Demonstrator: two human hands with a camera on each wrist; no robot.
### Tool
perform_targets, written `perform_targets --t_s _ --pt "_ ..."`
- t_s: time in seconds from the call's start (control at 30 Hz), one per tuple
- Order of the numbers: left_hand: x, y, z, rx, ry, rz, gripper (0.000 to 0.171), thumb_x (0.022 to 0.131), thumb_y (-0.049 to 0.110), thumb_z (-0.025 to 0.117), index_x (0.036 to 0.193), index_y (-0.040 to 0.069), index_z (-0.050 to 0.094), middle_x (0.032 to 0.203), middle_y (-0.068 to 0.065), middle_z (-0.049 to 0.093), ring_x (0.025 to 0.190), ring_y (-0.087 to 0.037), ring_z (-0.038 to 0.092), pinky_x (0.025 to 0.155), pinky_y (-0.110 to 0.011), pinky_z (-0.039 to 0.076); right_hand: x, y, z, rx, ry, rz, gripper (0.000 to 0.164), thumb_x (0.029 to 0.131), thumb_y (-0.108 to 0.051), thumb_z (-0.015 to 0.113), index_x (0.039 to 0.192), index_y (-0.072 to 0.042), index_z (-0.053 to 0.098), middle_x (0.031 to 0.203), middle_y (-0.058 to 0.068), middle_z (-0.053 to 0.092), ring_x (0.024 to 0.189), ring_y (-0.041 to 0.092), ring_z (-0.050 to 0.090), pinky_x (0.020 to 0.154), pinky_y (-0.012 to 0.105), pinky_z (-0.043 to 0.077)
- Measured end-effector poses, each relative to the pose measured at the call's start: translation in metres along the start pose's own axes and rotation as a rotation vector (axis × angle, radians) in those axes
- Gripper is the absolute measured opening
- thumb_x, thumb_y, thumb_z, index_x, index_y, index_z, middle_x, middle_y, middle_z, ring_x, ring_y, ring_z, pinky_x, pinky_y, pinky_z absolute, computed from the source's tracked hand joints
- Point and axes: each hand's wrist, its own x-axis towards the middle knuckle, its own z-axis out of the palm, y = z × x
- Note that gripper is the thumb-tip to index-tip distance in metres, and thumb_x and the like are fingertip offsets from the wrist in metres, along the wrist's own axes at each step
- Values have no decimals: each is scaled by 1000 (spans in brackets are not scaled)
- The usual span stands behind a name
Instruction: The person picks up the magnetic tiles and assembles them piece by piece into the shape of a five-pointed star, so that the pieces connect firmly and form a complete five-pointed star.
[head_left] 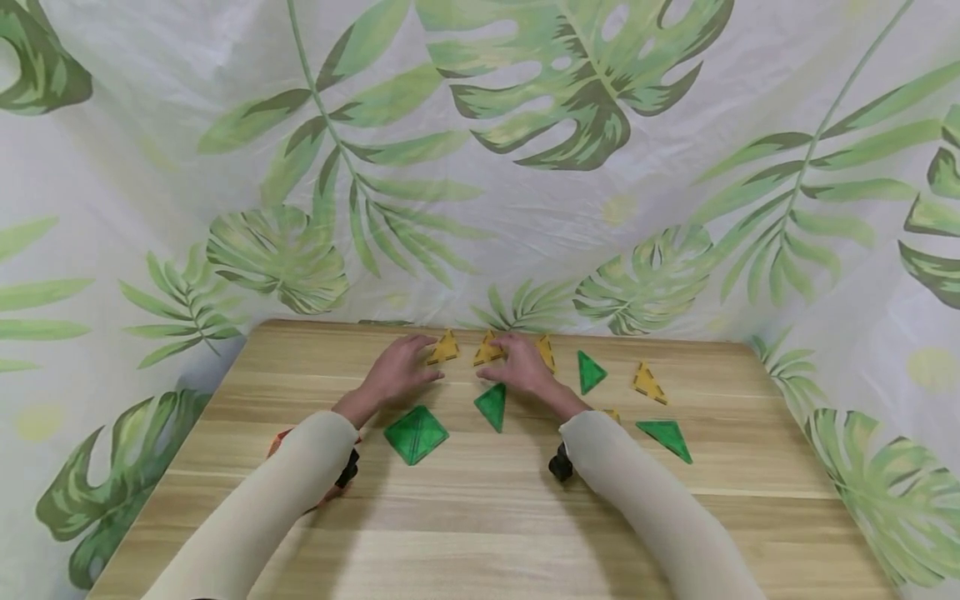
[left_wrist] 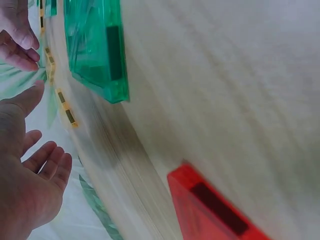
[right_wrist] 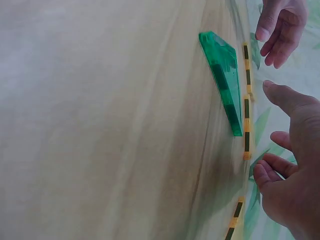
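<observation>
Lying just beside the left hand [head_left: 396, 369], fingers parted and empty, a yellow triangular plastic tile [head_left: 446, 350] is seen; a second tile [head_left: 486, 353] is partly covered by the right hand [head_left: 528, 368], its fingers also apart. Light, stiff, slick handling is expected, edges best pinched.

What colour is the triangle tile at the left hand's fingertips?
Yellow-orange; the triangle tile shows best in the head view.

Pale cream sleeves [head_left: 258, 504], plain, wrist-length; small black unit [head_left: 560, 463] under each cuff [head_left: 573, 427], probably camera, partly hidden.
</observation>
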Motion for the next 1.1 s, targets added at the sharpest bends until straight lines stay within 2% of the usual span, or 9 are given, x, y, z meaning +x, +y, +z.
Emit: perform_targets --t_s 0.27,0.5,0.77,1.1 --pt "18 -2 9 11 19 54 65 93 24 85 145 -6 59 146 -24 61 138 -44 54 117 -57 42 15 3 5 -16 -14 42 65 87 -31 90 138 2 68 138 18 68 128 35 62 107 49 52" --pt "29 -2 16 -5 -6 15 65 93 22 84 146 -5 59 147 -25 59 139 -44 53 118 -56 40 21 3 10 -17 -34 49 65 88 -31 89 139 2 66 139 20 66 133 37 59 111 49 49" --pt "46 -4 24 -13 -8 43 59 92 20 84 141 -7 63 141 -25 65 133 -43 59 115 -55 44 25 2 16 -64 -9 80 64 87 -31 89 138 1 68 140 21 65 136 39 56 118 49 42" --pt "51 -1 28 5 7 29 54 92 19 84 138 -5 66 139 -24 67 130 -43 61 113 -53 47 27 2 21 -97 19 100 59 86 -34 89 132 -1 72 139 21 64 135 41 54 117 50 41"
